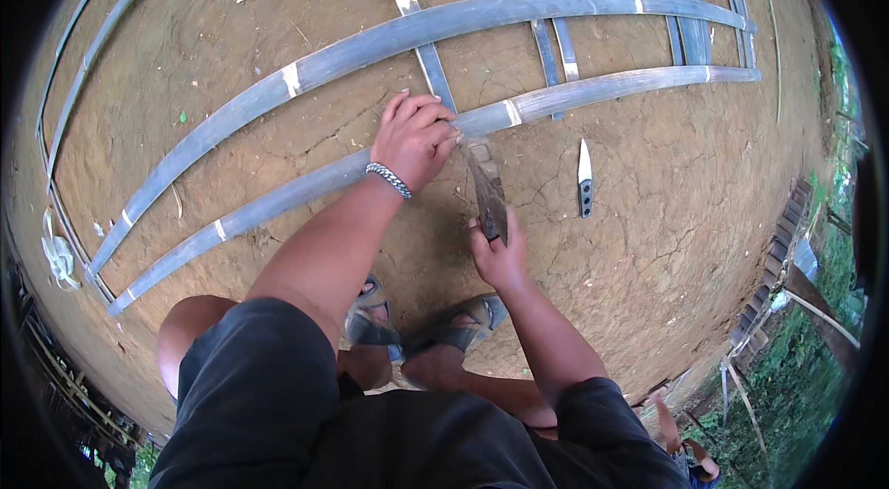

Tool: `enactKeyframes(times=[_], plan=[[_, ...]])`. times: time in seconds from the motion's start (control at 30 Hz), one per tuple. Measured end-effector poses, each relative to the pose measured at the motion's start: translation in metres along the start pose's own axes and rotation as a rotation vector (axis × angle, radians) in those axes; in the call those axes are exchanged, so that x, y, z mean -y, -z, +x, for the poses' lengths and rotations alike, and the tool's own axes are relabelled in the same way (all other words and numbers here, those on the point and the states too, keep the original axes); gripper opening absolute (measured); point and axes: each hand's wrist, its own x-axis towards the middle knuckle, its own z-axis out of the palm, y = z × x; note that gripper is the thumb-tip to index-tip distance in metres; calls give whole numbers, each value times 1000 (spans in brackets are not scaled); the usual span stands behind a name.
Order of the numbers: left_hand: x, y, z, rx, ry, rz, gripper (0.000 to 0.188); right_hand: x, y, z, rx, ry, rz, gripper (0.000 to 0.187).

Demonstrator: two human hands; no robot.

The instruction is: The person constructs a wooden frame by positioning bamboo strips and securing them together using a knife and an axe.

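Partly under left fingers (428, 119): grey strip (296, 194)

We get soft, even daylight over brown ground (667, 304), with dim diffuse shadow around sandals (375, 327). Middle reads fairly crisp. Fisheye bows long strips (361, 46) (strongly, near rim); corners go black, greenery (796, 406) smears at edge.

Smooth, faintly glossy skin is shown by the bamboo-like slats (574, 95), broken by pale, matt bands (513, 113); the tool (488, 185) is seen mottled, rough, worn. There, bright metal is shown by the knife (584, 179)! Shiny metal is linked in the bracelet (389, 180), matt cloth seen in the shirt (444, 438), rough, cracked earth (667, 220) spread below.
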Motion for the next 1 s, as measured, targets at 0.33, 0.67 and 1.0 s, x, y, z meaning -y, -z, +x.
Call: enactKeyframes(times=[0.33, 0.67, 1.0], plan=[[0, 2, 0, -14, 1, -18, 11, -3, 1, 9, -32, 107, -54, 37], [0, 1, 0, -4, 38, 6, 2, -7, -1, 7, -17, 118, -65, 40], [-6, 11, 2, 29, 106, -38, 59, -10, 2, 9, -25, 246, -140, 37]])
